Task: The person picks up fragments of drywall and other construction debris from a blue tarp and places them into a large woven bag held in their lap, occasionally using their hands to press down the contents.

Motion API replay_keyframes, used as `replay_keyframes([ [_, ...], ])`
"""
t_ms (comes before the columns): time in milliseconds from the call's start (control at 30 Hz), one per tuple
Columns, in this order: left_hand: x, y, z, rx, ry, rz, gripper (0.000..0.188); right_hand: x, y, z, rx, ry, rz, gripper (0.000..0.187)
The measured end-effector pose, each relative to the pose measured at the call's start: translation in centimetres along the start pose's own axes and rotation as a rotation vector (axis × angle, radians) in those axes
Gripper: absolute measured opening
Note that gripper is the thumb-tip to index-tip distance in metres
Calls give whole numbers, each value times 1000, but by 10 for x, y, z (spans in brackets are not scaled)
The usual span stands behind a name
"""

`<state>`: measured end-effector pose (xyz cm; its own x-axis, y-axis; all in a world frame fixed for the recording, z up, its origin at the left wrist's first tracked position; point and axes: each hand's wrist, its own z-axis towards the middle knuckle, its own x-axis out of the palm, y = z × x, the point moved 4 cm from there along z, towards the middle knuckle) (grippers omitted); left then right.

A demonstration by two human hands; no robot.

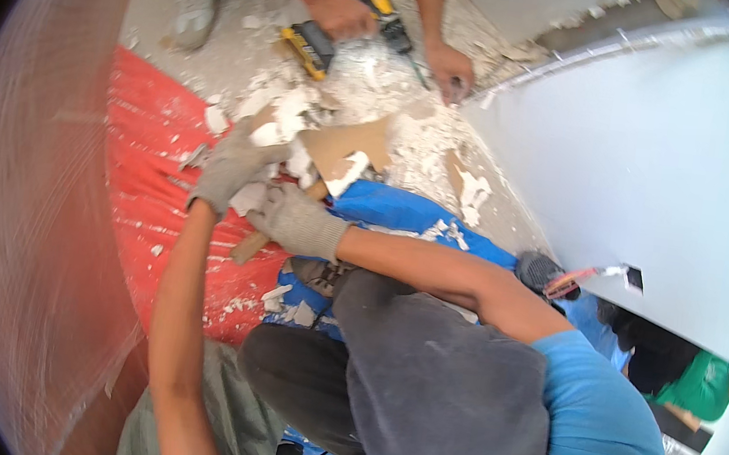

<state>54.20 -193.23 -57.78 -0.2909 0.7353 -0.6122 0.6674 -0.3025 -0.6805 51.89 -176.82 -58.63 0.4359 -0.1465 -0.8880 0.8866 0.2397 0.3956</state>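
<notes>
My left hand [237, 165], in a grey work glove, reaches over broken plasterboard [285, 118], its fingers curled and partly hidden. My right hand [300, 221], gloved alike, is close beside it with fingers bent on a small pale plasterboard piece [248, 199]. A wooden stick or handle [249, 248] runs under my right hand; its far end is partly covered. Torn brown paper-faced board [351, 149] lies just beyond both hands. Red sheeting [151, 147] dusted with white crumbs spreads beneath, and blue sheeting [412, 213] sits on the right.
Across from me a co-worker's hand [343, 16] grips a yellow-and-black cordless drill [312, 46]; their other hand [449, 70] is low by the white wall panel [637, 161]. Clear plastic film [51, 189] hangs at left. A person in green [698, 387] is at far right.
</notes>
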Motion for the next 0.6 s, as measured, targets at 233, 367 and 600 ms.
replay_keyframes([
  [233,-65,-5,-26,-271,153,-332,86,-181,-62,-46,706,-407,1028,8],
  [367,-51,24,-37,-133,44,-367,92,-275,-52,-127,593,-798,982,24],
  [600,-17,30,-57,-96,-111,325,106,-270,-54,-220,993,-883,613,23],
])
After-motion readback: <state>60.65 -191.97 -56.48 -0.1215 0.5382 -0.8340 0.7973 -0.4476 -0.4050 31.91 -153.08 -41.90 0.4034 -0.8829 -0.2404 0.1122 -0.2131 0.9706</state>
